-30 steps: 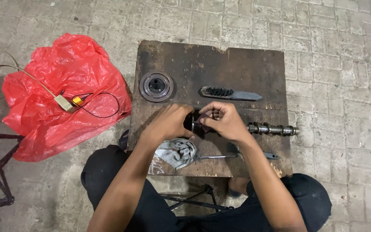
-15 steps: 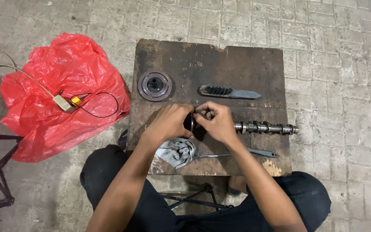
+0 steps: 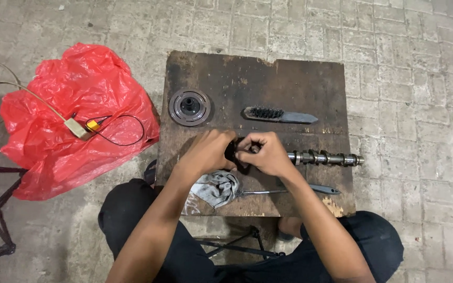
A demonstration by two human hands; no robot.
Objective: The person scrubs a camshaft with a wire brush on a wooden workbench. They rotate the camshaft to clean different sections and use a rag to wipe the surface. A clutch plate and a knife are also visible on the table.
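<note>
Camshaft [image 3: 325, 158] lies on board [image 3: 289, 84], dark end hidden between both hands. Left hand [image 3: 208, 152] cups it, right hand [image 3: 266, 154] pinches it. Likely heavy, stiff, greasy; grip bare journals.

Desk [image 3: 289, 84]: dark, stained wood, rough, worn at edges. Camshaft [image 3: 325, 158]: grey metal, dull sheen. Round disc [image 3: 189, 107]: dark metal, matt. Brush [image 3: 279, 115]: grey handle, black bristles. Rag [image 3: 217, 187]: grey cloth, crumpled. Bag [image 3: 69, 120]: red plastic, glossy, wrinkled. Floor [image 3: 415, 105]: rough grey paving.
</note>
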